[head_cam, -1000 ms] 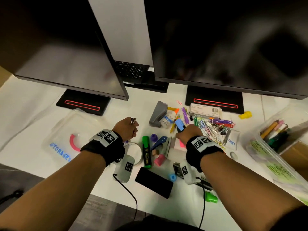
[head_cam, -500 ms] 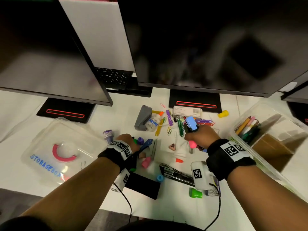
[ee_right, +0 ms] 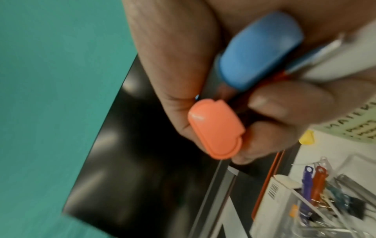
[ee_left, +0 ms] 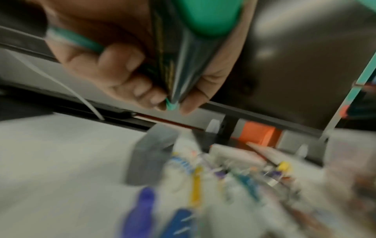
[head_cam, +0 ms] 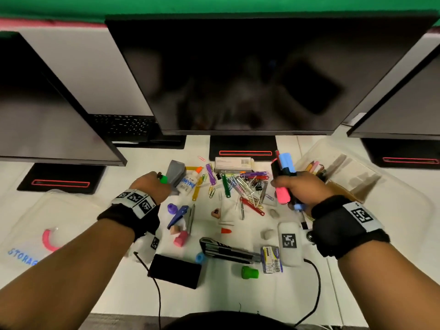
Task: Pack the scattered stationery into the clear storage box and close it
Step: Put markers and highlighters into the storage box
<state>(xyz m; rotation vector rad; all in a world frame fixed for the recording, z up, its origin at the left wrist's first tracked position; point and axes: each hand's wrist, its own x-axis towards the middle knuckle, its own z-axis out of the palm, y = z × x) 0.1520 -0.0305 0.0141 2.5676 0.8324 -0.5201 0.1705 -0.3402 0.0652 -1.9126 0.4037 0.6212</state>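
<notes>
**Both hands full, box waits at the right**

While the right hand point(head_cam: 301, 189) grips a bundle of markers, one with a blue cap point(ee_right: 262, 49) and one with a pink cap point(ee_right: 215, 128), the clear storage box point(head_cam: 371, 184) lies just to its right, so this hand is the nearer one. The bundle stands almost upright, caps pointing far; I judge it must tilt toward the pens already in the box. The left hand point(head_cam: 152, 186) has its fingers curled around a green marker point(ee_left: 183, 53), well apart from the box. Between the hands, clips and other small things are scattered on the table point(head_cam: 78, 210). At the near left lies the lid point(head_cam: 28, 234).
</notes>
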